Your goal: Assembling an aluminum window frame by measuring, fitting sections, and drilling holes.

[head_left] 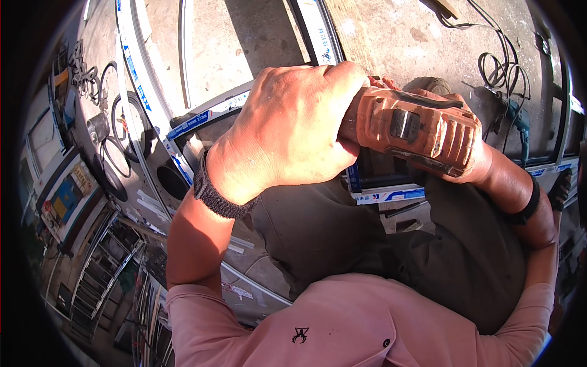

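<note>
Both hands are closed around a worn orange-brown cordless power tool (422, 125), its vented end to the right. My left hand (293, 125) wraps over the tool's left end, thumb toward its top. My right hand (478, 164) grips it from beneath and the right, most of its fingers hidden under the body. Below the tool lies a dark metal window frame (388, 194) covered with white and blue protective film, close to my knees. The tool's working tip is hidden behind my left hand, so I cannot tell whether it touches the frame.
On the concrete floor at the right lies a blue-green corded power tool (520, 128) beside a looped black cable (504, 67). More film-covered framing (140, 79) stretches along the left. Coiled hoses (116, 147) and a metal rack (101, 275) stand farther left.
</note>
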`<move>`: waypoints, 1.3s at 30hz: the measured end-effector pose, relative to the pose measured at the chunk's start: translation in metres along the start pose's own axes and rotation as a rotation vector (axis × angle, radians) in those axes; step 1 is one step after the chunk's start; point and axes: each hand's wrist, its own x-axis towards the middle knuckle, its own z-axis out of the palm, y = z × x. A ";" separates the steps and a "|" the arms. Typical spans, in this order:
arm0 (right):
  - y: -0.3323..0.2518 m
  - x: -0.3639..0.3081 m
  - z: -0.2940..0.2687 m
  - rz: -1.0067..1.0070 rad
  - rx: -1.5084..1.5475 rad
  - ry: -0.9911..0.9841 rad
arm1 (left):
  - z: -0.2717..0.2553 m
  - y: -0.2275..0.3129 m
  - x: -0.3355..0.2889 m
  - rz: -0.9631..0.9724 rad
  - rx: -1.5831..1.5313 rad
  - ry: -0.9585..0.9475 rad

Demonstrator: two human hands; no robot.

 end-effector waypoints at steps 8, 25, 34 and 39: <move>-0.004 0.009 0.008 0.064 0.074 -0.042 | -0.009 -0.003 -0.001 -0.036 -0.045 -0.258; 0.076 -0.067 -0.007 1.247 1.106 0.191 | 0.093 -0.181 -0.044 -0.461 0.480 -0.256; 0.106 -0.074 0.018 1.315 1.384 0.142 | 0.093 -0.194 -0.048 -0.360 0.435 -0.238; 0.117 -0.077 0.025 1.356 1.513 0.165 | 0.094 -0.187 -0.037 -0.377 0.315 -0.268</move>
